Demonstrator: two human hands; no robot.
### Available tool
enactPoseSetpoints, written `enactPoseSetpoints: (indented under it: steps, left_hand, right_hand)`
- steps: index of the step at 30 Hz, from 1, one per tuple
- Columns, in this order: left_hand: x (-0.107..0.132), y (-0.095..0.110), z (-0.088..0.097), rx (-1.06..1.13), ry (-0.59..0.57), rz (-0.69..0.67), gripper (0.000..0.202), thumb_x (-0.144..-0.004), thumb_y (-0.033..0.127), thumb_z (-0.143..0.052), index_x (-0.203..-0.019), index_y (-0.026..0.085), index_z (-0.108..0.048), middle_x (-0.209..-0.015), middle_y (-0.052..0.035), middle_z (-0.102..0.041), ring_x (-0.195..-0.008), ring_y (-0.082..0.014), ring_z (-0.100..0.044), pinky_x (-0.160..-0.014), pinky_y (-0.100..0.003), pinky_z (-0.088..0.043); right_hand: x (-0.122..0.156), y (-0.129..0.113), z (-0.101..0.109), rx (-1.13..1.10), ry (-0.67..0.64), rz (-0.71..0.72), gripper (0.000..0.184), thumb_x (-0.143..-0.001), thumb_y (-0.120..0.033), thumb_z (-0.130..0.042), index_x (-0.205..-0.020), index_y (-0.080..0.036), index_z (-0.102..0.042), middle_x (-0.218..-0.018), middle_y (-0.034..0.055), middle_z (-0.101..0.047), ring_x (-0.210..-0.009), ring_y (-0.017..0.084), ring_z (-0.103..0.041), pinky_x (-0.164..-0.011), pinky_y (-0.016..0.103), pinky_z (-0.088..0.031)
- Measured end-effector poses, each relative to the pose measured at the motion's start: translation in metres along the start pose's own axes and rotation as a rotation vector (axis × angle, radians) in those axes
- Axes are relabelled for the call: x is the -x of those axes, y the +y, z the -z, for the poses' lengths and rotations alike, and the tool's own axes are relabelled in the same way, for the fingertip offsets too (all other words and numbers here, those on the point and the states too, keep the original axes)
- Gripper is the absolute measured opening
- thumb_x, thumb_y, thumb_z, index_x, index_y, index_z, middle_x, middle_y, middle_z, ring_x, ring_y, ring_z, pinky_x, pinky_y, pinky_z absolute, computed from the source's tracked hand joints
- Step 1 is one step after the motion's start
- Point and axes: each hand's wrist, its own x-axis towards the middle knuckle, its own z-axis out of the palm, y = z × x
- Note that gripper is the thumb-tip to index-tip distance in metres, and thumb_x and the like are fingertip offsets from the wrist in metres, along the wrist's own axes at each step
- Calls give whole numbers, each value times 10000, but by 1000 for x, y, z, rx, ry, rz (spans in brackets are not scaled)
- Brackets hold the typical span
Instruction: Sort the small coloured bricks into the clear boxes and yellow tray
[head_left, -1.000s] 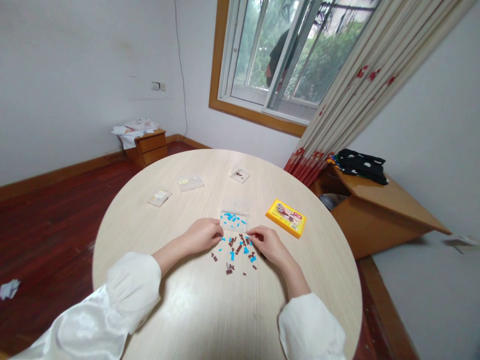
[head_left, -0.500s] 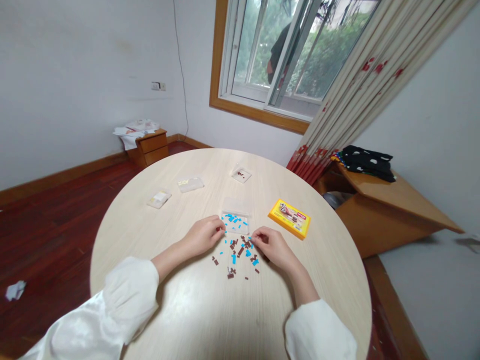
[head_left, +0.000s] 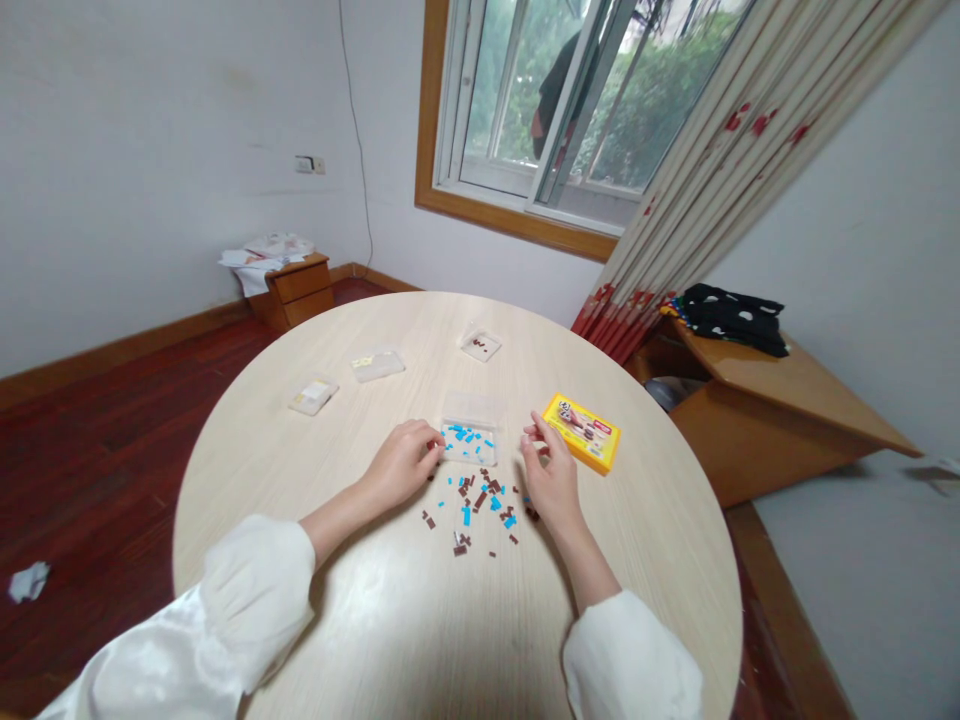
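Observation:
A clear plastic box (head_left: pixel 472 461) with several small blue building bricks (head_left: pixel 460 432) inside lies mid-table, its lid (head_left: pixel 474 406) folded back. My left hand (head_left: pixel 405 462) is at the box's left side, thumb and fingers closed together; whatever they hold, if anything, is too small to make out. In front of the box, brown bricks (head_left: pixel 481 501) and loose blue bricks (head_left: pixel 466 516) are scattered. To the right of this pile, my right hand (head_left: pixel 553 480) is raised a little with its fingers apart and nothing seen in them. Its fingertips are beside a yellow box (head_left: pixel 595 453) with a printed picture.
On the round table (head_left: pixel 360 620), a clear case (head_left: pixel 480 346) with a few brown bricks stands at the back. Two more clear cases, one nearer (head_left: pixel 313 396) and one farther (head_left: pixel 378 366), lie at the left. A tilted wooden cabinet (head_left: pixel 757 430) is at the right.
My right hand has moved away from the brick pile, up toward the yellow box, and its fingers have opened. My left hand has shifted slightly up and left.

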Motion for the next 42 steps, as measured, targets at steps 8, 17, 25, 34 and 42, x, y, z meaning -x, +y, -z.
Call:
enactPoseSetpoints:
  steps: [8, 17, 25, 34, 42]
  left_hand:
    - [-7, -3, -9, 97, 191, 28, 122, -829, 167, -509, -795, 164, -627, -809, -38, -651, -817, -174, -536, -776, -319, -421]
    - [-5, -2, -5, 134, 215, 47, 209, -830, 210, -518, -1024, 173, -587, -896, -48, -627, -853, -175, -529, -771, -320, -430]
    - [-3, 2, 0, 16, 129, 0, 280, -814, 250, -514, -549, 179, -458, -636, -10, -522, -679, -150, -475, -684, -296, -385]
    - [1, 3, 7, -90, -282, -195, 122, -814, 228, -545, -796, 178, -656, -816, -35, -588, -808, -168, -535, -769, -306, -370]
    - [1, 5, 2, -144, -328, -228, 135, -823, 215, -541, -826, 175, -670, -840, -49, -585, -828, -181, -539, -769, -309, -371]
  right_hand:
    - [0, -5, 4, 69, -26, 87, 381, -833, -225, -437, -1199, -176, -527, -955, 94, -590, -879, 192, -547, -789, 351, -458]
    - [0, -16, 17, 85, -424, 140, 168, -807, -183, -490, -884, -183, -640, -779, 40, -611, -723, 159, -558, -701, 290, -449]
    - [0, -13, 32, 194, -689, 60, 152, -670, -107, -611, -790, -181, -670, -812, 28, -619, -742, 149, -561, -689, 264, -433]
    - [0, -11, 30, 197, -710, 59, 105, -689, -116, -601, -750, -172, -666, -775, 33, -625, -721, 150, -560, -666, 262, -430]
    - [-2, -19, 16, 46, -197, 188, 87, -790, -255, -574, -822, -205, -636, -776, 39, -622, -762, 184, -564, -743, 328, -443]
